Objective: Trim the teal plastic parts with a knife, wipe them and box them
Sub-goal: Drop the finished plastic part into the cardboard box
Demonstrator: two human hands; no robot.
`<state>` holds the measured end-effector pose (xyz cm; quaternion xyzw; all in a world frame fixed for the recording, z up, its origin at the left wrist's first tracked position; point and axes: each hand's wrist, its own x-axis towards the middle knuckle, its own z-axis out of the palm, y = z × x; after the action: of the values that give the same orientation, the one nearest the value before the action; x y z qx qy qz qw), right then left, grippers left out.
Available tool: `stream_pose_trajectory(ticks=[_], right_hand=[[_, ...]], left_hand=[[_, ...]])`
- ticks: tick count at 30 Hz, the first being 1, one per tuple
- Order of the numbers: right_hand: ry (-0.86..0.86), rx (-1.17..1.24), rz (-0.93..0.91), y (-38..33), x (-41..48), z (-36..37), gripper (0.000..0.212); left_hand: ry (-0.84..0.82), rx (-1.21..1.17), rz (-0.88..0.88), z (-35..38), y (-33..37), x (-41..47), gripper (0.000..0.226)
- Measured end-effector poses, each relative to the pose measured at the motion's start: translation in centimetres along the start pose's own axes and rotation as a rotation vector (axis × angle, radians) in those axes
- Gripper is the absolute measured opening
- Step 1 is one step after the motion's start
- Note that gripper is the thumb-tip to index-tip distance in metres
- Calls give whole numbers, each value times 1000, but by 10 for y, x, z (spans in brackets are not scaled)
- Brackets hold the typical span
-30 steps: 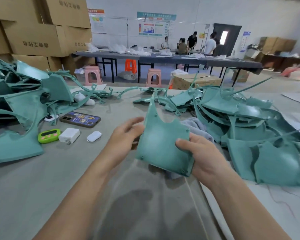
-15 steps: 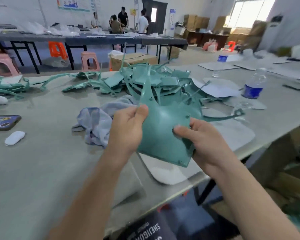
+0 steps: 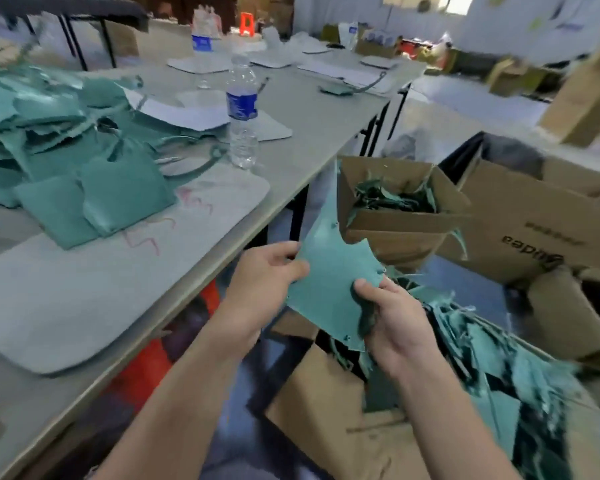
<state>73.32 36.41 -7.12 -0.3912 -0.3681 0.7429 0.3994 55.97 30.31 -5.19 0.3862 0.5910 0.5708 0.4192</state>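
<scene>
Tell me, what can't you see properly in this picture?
Head view only:
- Right hand: its fingers behind the teal part are hidden by the part.
- Near box: its bottom is covered by teal pieces.
- Big box: its print is upside down and blurred.
- Back of the room: too blurred to tell things apart.
- No knife shows.

Bright daylight from a far window (image 3: 426, 3), motion blur throughout, wide-angle bending at the edges.
</scene>
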Motion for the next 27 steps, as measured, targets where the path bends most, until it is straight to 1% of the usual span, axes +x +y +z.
stream_pose_trajectory(ticks=[2, 4, 8, 10, 12, 13, 15, 16, 18, 19, 20, 21, 24, 27], right_hand=[[160, 73, 30, 7, -2, -33, 27], [303, 126, 73, 19, -7, -60, 25], [529, 92, 231, 40, -18, -104, 9], [608, 103, 275, 38, -11, -129, 14], [642, 182, 236, 26, 7, -150, 21], [650, 242, 203, 19, 18, -158, 26], [632, 263, 188, 11, 40, -167, 33], [604, 205, 238, 13, 47, -168, 32], [528, 35, 399, 30, 53, -164, 18], [488, -5, 465, 41, 52, -159, 8], [454, -19, 505, 51, 51, -151, 5], [418, -21, 522, 62, 52, -141, 7], [302, 26, 497, 79, 50, -95, 11], [159, 52, 447, 74, 45, -38, 11]], left_hand=[[-72, -4, -58, 28, -17, 6, 33], [-113, -12, -167, 53, -39, 10, 36], [-79, 66, -386, 97, -86, 15, 30], [-101, -54, -490, 119, -92, 16, 28], [-140, -214, -537, 136, -85, 19, 30], [-151, -243, -533, 141, -81, 22, 34], [-164, -215, -518, 148, -75, 28, 44], [-157, -190, -517, 148, -73, 29, 48], [-141, -166, -515, 146, -71, 31, 51], [-129, -166, -506, 141, -71, 33, 51], [-107, -171, -492, 135, -71, 35, 50], [-77, -179, -472, 127, -72, 37, 49], [23, -222, -383, 96, -70, 43, 44], [59, -192, -264, 62, -55, 42, 39]])
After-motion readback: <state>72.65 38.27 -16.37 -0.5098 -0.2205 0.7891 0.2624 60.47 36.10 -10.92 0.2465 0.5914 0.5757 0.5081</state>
